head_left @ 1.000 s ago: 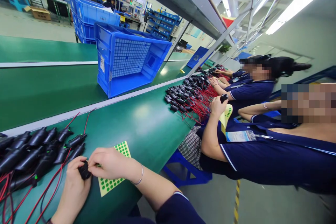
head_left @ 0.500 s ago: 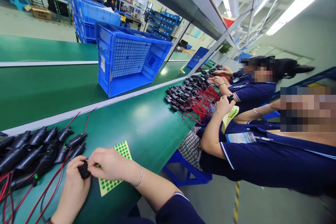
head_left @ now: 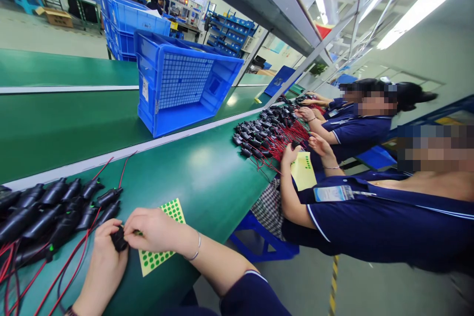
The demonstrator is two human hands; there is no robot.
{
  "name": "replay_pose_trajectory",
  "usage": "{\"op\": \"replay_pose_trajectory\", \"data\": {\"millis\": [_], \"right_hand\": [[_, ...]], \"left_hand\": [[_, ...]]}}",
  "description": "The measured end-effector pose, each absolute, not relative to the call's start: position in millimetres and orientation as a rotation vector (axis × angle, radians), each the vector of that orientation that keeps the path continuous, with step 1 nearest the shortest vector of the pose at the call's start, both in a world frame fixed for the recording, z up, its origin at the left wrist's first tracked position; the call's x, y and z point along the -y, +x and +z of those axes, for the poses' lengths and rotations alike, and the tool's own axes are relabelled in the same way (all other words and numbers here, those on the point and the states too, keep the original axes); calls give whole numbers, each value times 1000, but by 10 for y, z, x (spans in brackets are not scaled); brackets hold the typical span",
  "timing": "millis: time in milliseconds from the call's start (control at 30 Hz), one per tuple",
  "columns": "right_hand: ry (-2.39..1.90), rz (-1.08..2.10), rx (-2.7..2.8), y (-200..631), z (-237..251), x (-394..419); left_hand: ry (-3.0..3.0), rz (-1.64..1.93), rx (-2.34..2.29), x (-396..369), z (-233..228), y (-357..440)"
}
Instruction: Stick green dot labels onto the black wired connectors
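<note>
My left hand (head_left: 107, 265) is closed round a small black cylindrical part (head_left: 119, 240), its end turned up between thumb and fingers. The fingertips of my right hand (head_left: 157, 229) are pinched together against that part's right side; whatever they hold is hidden. Under the right hand lies a pale yellow sheet of green dot stickers (head_left: 157, 259), partly covered by the hand. To the left, several black cylindrical parts (head_left: 48, 215) with red and dark wires rest in a heap, some showing a green spot.
A blue crate (head_left: 185, 79) lies on its side beyond the white strip. Farther along the green table (head_left: 196, 173) is another pile of black wired parts (head_left: 255, 136). To the right a co-worker (head_left: 355, 212) sits holding a black part and a sticker sheet (head_left: 303, 173); other people sit beyond.
My hands and the black part stay almost still. The nearest co-worker's hands have come lower and apart, and the sticker sheet there now faces me more.
</note>
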State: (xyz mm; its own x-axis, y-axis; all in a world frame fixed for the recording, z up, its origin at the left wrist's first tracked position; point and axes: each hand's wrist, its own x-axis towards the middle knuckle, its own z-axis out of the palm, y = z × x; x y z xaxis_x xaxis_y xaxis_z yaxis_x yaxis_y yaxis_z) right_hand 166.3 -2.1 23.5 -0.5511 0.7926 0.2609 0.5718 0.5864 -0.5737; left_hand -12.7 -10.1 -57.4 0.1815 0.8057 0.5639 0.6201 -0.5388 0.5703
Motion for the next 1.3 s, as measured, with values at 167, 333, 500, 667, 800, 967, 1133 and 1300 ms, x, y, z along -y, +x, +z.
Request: {"op": "replay_pose_trajectory", "data": {"millis": [167, 333, 500, 667, 800, 967, 1133, 1300], "right_hand": [[-1057, 562, 2377, 1682, 270, 0], [-1095, 612, 2396, 1684, 338, -21], [-1088, 607, 2395, 1683, 315, -18], [-1051, 586, 2364, 1693, 272, -12], [-1042, 547, 2344, 1681, 247, -11], [-1019, 548, 2342, 1683, 279, -23], [-993, 525, 2340, 1688, 248, -12], [-1016, 486, 2306, 1645, 168, -1]], "left_hand": [[2228, 1328, -1358, 94, -588, -130], [2175, 1339, -1369, 96, -592, -130], [2240, 1346, -1344, 83, -591, -134], [2246, 1332, -1352, 77, -615, -146], [2235, 1303, -1372, 91, -631, -160], [2231, 1288, -1388, 87, -618, -160], [2241, 1319, -1388, 76, -598, -160], [2206, 1288, -1429, 62, -627, -171]]}}
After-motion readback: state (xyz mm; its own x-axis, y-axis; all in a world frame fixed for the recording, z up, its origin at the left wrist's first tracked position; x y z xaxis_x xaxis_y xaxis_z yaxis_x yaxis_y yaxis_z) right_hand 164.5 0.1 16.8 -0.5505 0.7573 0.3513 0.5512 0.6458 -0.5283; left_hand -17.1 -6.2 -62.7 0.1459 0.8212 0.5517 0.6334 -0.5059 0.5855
